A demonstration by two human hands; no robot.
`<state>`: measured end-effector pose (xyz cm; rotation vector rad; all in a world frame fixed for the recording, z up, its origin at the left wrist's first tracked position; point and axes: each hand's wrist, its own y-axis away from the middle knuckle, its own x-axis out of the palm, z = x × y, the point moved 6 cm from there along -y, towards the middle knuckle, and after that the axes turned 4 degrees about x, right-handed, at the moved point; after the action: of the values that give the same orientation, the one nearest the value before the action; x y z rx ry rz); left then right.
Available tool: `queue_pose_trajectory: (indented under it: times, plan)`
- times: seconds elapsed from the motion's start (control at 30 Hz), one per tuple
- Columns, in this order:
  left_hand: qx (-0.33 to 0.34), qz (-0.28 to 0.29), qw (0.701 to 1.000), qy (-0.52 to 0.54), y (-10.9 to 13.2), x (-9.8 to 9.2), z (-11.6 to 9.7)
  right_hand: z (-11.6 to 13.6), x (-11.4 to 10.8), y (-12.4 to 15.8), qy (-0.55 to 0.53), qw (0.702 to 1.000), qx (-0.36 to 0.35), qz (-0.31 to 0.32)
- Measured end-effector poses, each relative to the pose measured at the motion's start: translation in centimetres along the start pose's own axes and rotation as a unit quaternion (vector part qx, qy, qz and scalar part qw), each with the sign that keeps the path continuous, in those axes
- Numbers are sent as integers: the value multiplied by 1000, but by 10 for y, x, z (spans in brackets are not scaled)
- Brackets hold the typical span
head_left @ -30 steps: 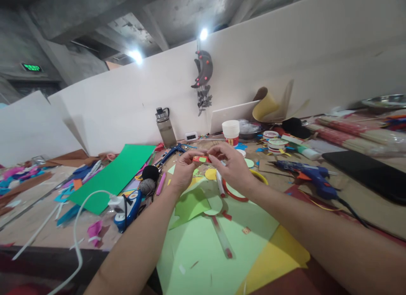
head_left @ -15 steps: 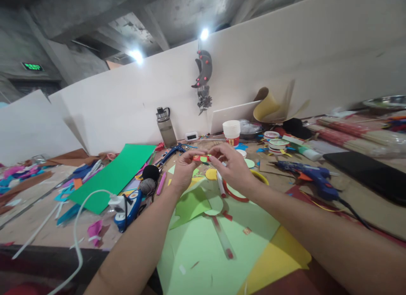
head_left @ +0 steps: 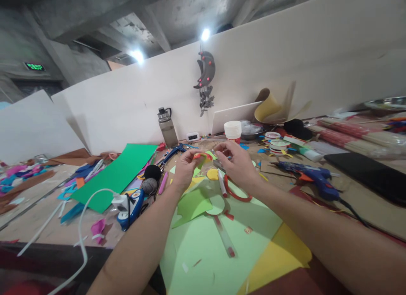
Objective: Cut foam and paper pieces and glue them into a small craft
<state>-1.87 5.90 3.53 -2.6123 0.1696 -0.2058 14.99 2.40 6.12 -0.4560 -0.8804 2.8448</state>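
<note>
My left hand [head_left: 185, 169] pinches a small red strip with green and yellow on it [head_left: 203, 155] between thumb and fingertips, above the middle of the table. Just to its right, my right hand [head_left: 236, 161] has its thumb and fingers drawn together near the strip's end; what sits in them is too small to make out. Below the hands lie a green felt piece [head_left: 194, 204], a pale green disc [head_left: 216, 205], a yellow disc [head_left: 212, 174] and a white pen [head_left: 221, 183]. A red curved loop [head_left: 239, 197] lies under my right wrist. A clear red-tipped pen [head_left: 226, 238] rests on the pale green sheet [head_left: 218, 267].
A glue gun [head_left: 312, 178] and a black slab [head_left: 368, 176] lie at right. Paper cups [head_left: 232, 129] and a bottle [head_left: 167, 128] stand at the back. On the left are a green sheet [head_left: 119, 174] and a power strip [head_left: 130, 210] with a white cable [head_left: 81, 235].
The fingertips of my two hands have moved apart. The red strip, earlier between both hands, is now tilted and held by my left. The view has shifted slightly.
</note>
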Motion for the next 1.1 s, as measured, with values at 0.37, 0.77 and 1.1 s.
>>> queue_pose_trajectory:
  times: [0.37, 0.77, 1.1]
  plan:
    - [43, 18, 995, -84, -4, -9, 6, 0, -4, 3, 116, 984, 65, 118]
    - [101, 38, 991, -83, -1, 2, -14, -16, -28, 14, 259, 959, -29, 108]
    - [92, 56, 985, -137, 3, 7, -12, 4, -7, 8, 161, 983, -50, 66]
